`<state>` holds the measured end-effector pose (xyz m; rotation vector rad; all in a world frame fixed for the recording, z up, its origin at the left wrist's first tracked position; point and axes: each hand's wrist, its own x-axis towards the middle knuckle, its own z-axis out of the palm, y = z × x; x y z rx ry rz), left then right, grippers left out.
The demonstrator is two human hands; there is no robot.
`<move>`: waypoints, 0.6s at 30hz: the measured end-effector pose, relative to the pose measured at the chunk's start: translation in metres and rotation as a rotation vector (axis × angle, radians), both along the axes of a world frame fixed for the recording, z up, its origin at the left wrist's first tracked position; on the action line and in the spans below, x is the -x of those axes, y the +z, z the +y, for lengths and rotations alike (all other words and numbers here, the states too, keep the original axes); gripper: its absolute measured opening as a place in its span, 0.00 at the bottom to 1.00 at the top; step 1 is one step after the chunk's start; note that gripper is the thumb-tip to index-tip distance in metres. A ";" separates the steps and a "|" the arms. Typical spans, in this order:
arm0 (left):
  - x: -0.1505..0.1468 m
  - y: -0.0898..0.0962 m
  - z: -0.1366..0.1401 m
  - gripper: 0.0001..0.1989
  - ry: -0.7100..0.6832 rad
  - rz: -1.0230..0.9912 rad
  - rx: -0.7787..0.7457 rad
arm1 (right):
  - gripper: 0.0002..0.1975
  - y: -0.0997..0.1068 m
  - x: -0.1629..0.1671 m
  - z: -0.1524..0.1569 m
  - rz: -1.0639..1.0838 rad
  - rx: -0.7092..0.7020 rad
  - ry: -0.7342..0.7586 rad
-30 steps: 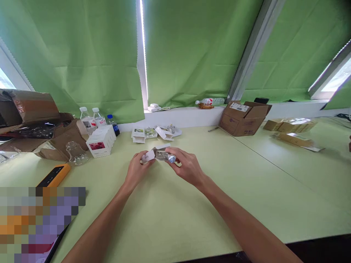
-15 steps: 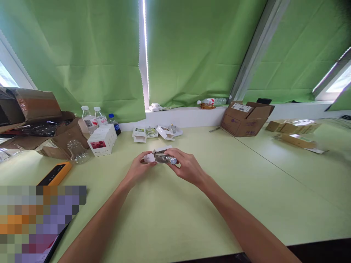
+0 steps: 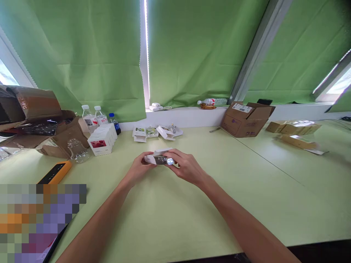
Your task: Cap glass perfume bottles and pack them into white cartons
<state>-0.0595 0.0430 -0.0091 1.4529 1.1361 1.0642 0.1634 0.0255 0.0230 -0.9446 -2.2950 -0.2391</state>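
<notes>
Over the middle of the table, my left hand (image 3: 138, 168) is closed around a small white carton (image 3: 150, 159) with its flaps open. From the right, my right hand (image 3: 189, 166) grips a clear perfume bottle (image 3: 161, 160) between thumb and fingers. The bottle lies sideways, its shiny silver cap (image 3: 170, 161) pointing right. Its left end is at the carton's open end, partly inside. Fingers hide some of both items. Beyond my hands are two opened white cartons (image 3: 139, 134), each beside a glass bottle (image 3: 150, 130).
White cartons (image 3: 102, 140) stand in a row at left, near plastic bottles (image 3: 89, 118), a clear jar-shaped container (image 3: 79, 151) and an orange device (image 3: 57, 172). Cardboard boxes stand at far left and back right (image 3: 244, 122). Yellowish cartons (image 3: 293, 127) lie at right.
The bottle's silver cap has shifted slightly left, toward the carton, and has turned a little. Both hands keep their grip and stay nearly in place.
</notes>
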 end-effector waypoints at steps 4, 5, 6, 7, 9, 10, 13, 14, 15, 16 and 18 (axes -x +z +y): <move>0.002 -0.004 0.002 0.26 -0.010 -0.006 -0.002 | 0.16 0.000 0.000 0.000 -0.003 0.012 0.006; 0.002 -0.005 0.003 0.26 -0.014 -0.009 -0.003 | 0.16 0.000 0.001 -0.001 -0.006 0.024 0.008; 0.002 -0.005 0.003 0.26 -0.016 -0.011 -0.004 | 0.15 0.001 0.001 -0.001 -0.008 0.036 0.010; 0.002 -0.005 0.003 0.26 -0.018 -0.014 -0.007 | 0.15 0.002 0.001 -0.002 -0.008 0.046 0.013; 0.002 -0.005 0.003 0.25 -0.020 -0.016 -0.009 | 0.15 0.003 0.002 -0.003 -0.001 0.059 0.024; 0.002 -0.005 0.003 0.25 -0.023 -0.017 -0.008 | 0.15 0.003 0.002 -0.004 0.005 0.065 0.030; 0.002 -0.003 0.002 0.25 -0.029 -0.007 -0.006 | 0.15 0.002 0.003 -0.003 0.021 0.085 0.050; 0.002 -0.002 0.001 0.25 -0.030 0.000 -0.009 | 0.15 0.002 0.003 -0.003 0.025 0.091 0.057; 0.001 -0.001 0.001 0.25 -0.030 0.008 -0.014 | 0.16 0.001 0.003 -0.003 0.028 0.095 0.063; 0.001 -0.001 0.000 0.25 -0.031 0.015 -0.022 | 0.16 0.000 0.004 -0.002 0.030 0.097 0.070; -0.001 0.000 -0.001 0.25 -0.025 0.041 -0.054 | 0.16 -0.002 0.004 -0.001 0.029 0.093 0.082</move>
